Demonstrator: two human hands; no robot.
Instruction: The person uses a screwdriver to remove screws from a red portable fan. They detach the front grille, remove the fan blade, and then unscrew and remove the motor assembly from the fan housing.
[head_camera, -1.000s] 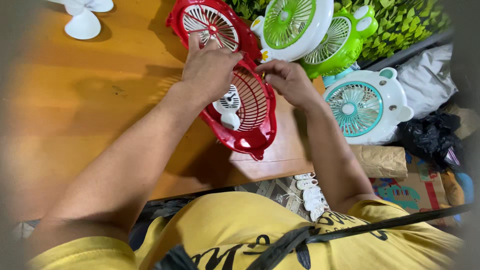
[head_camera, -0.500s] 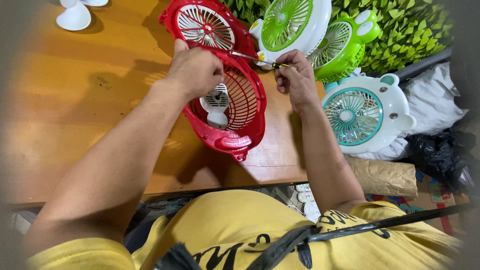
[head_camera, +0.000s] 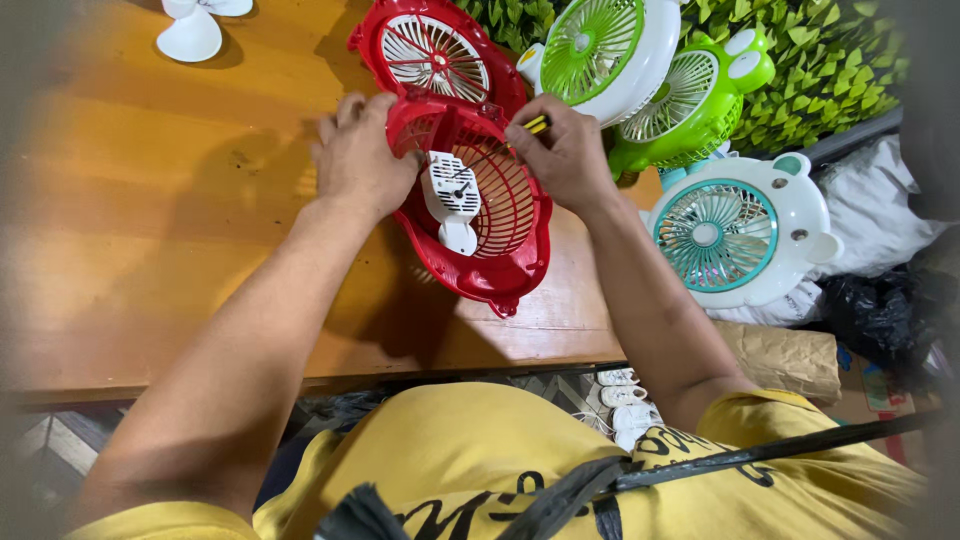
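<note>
A wooden table (head_camera: 150, 220) fills the left and centre, orange-brown, worn in patches. Green artificial foliage (head_camera: 820, 70) is seen at top right; a black bag (head_camera: 880, 320) and a brown paper bag (head_camera: 785, 355) lie on the floor beyond the table edge. A teal and white fan (head_camera: 735, 240), a green and white fan (head_camera: 610, 50), a green fan (head_camera: 695, 100) and a second red fan (head_camera: 435, 55) are stacked along the far right. The red fan housing (head_camera: 480, 215) lies near the table's front edge, open side up, white motor block (head_camera: 452, 195) inside. Its left rim is gripped by the left hand (head_camera: 360, 155), grip closed. A yellow-and-black tool (head_camera: 536, 125) is pinched in the right hand (head_camera: 565, 150) at the upper right rim. A white blade piece (head_camera: 195, 30) sits top left.
</note>
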